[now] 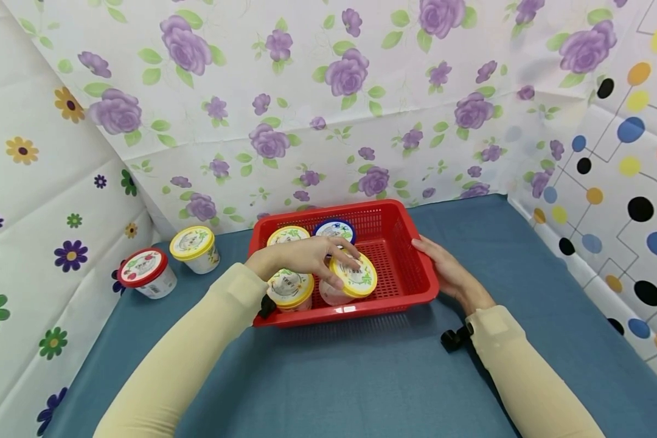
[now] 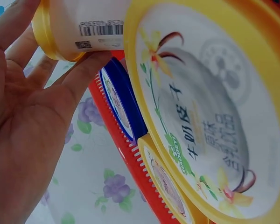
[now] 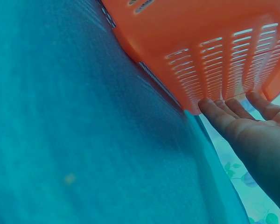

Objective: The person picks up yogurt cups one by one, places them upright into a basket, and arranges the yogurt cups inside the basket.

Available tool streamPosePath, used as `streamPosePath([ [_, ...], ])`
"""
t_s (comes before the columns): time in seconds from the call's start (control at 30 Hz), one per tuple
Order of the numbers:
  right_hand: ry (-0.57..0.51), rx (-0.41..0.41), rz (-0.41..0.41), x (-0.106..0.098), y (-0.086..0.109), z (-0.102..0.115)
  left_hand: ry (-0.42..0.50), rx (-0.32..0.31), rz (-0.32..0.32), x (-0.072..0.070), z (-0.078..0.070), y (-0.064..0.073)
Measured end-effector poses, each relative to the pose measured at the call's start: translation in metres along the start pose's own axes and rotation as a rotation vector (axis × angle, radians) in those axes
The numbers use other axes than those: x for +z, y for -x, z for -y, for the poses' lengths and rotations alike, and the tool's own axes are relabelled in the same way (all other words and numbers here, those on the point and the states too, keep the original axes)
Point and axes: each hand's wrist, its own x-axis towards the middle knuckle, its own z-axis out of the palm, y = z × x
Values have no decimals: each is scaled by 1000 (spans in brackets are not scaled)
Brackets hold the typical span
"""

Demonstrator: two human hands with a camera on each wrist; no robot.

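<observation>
Hands are sharing a red basket [image 1: 399, 302] — the left hand [image 1: 309, 255] is pinching a yellow-lidded tub [image 1: 358, 281] near its front, the tub leaning toward 2 o'clock, while the right hand [image 1: 448, 272] is lying against the basket's outer side at 3, fingers straight. Levelling that tub, clear of the blue-lidded tub [image 1: 335, 229] at 11, would likely be paying off — with the right hand bracing. Back uppermost, the left hand is arching over, forearm [image 1: 188, 350] slanting from 8. Farther out, a red-lidded tub [image 1: 149, 274] is sitting at 9.
</observation>
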Motion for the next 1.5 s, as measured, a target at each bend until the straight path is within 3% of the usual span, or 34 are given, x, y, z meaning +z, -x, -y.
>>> streamPosePath([
  [0.43,5,-3,18,-1,1,0,-12,-52,23,-1,0,1],
  [0.67,3,9,11,-1,1,2,-32,-22,-15,-5,2,5],
  [1.5,-7,11,14,0,1,2,-84,-112,16,-7,6,11],
])
